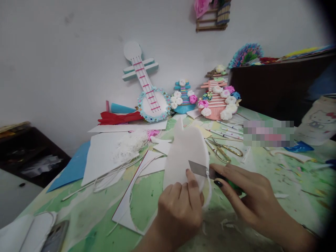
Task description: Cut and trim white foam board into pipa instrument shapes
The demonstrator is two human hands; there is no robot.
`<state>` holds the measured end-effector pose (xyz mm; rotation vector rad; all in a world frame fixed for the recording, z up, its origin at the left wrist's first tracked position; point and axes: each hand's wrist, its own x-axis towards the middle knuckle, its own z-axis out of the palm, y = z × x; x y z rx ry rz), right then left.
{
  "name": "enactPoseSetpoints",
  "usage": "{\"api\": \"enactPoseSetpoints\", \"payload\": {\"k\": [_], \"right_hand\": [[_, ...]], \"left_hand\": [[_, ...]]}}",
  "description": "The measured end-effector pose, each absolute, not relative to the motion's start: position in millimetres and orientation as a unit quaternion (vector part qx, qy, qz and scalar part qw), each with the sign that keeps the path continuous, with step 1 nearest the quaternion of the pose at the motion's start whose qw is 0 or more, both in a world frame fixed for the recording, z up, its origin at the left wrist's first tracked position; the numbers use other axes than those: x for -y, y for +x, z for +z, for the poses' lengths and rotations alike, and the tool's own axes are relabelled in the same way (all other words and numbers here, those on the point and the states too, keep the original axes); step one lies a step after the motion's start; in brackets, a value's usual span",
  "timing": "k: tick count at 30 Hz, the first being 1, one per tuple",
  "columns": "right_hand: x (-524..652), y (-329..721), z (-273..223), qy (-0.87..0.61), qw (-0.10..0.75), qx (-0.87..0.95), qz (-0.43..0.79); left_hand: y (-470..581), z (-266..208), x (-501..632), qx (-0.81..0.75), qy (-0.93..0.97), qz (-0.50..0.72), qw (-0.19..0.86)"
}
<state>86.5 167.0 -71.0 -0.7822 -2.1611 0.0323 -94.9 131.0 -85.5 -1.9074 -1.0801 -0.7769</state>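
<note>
My left hand [181, 204] grips a white foam board piece [183, 150] with a rounded outline and a small point at its top, holding it tilted up off the table. The index finger lies along its face; the thumb is mostly hidden behind. In my right hand [246, 196] is a utility knife [199, 169] with a wide grey blade and a dark, partly green handle. Its blade crosses the right edge of the foam, where a thin white strip [208, 190] curls away and hangs down. Gold-handled scissors [223, 148] lie just beyond my right hand.
White board offcuts [128, 196] and a tangle of white string [131, 145] lie to the left. Decorated instrument models [154, 103] lean on the wall behind. Several marker pens [228, 131] and a Hello Kitty canister [319, 120] are at right. A phone [56, 236] rests near the front left.
</note>
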Motion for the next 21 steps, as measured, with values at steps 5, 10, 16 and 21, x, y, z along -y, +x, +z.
{"api": "enactPoseSetpoints", "payload": {"k": [5,10,16,21], "right_hand": [[-168.3,85.8,-71.8,-0.312,0.409,0.857,0.018],[-166.8,92.7,-75.6,-0.327,0.402,0.855,0.022],[-167.3,89.7,-71.6,-0.316,0.406,0.857,0.015],[-167.5,86.4,-70.4,-0.314,0.414,0.854,0.018]], "left_hand": [[-97.7,-85.6,-132.2,0.426,-0.741,-0.327,0.403],[-98.4,-81.3,-133.6,0.421,-0.753,-0.314,0.396],[-94.3,-80.2,-132.0,0.413,-0.764,-0.296,0.396],[-95.3,-83.3,-132.5,0.411,-0.755,-0.318,0.401]]}}
